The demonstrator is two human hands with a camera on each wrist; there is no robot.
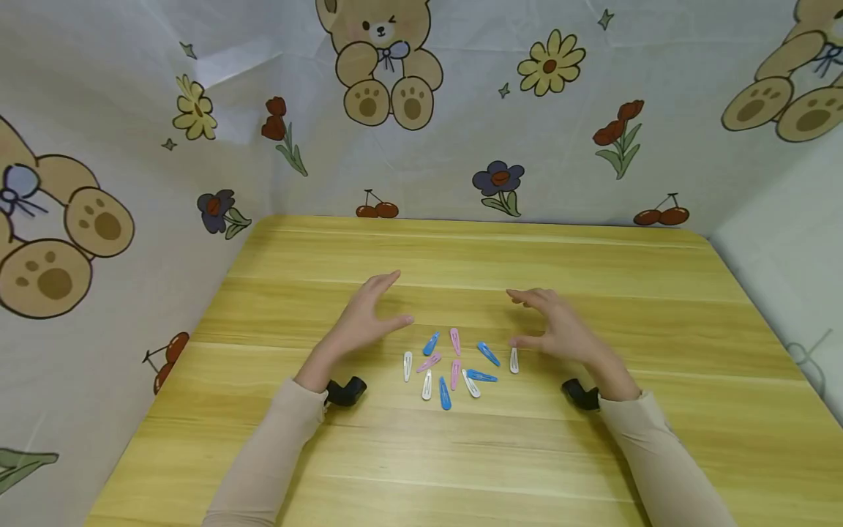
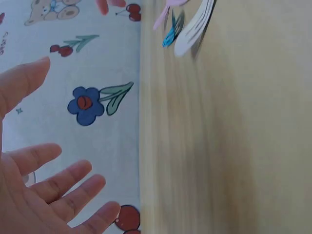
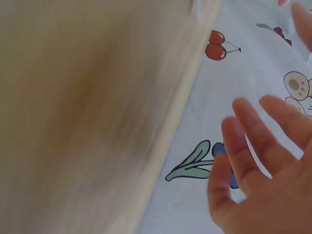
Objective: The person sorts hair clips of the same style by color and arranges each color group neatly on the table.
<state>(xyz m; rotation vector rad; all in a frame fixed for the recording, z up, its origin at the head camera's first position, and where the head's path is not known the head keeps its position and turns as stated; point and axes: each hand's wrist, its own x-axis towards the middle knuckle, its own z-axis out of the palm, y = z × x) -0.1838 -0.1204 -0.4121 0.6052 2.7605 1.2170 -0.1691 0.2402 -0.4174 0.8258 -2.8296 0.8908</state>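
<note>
Several snap hair clips in blue, pink and white lie spread on the wooden table between the two hands. To their left my left hand point(image 1: 361, 320) hovers, thumb and fingers spread, holding nothing; a white hair clip point(image 1: 407, 366) is among the nearest. My right hand point(image 1: 560, 327) is on the other side, fingers apart and slightly bent. Its thumb appears just above another white hair clip point(image 1: 514, 361); whether they touch I cannot tell. In the left wrist view a blue hair clip point(image 2: 169, 36) shows near the top, beside a white one. Both palms look bare in the wrist views.
The wooden table point(image 1: 421, 468) reaches back to a white cloth point(image 1: 461, 88) printed with bears and flowers, which also hangs along the left. Black wrist mounts point(image 1: 347, 391) sit below each hand. A thin pale cord point(image 1: 808, 359) shows beyond the table's right edge.
</note>
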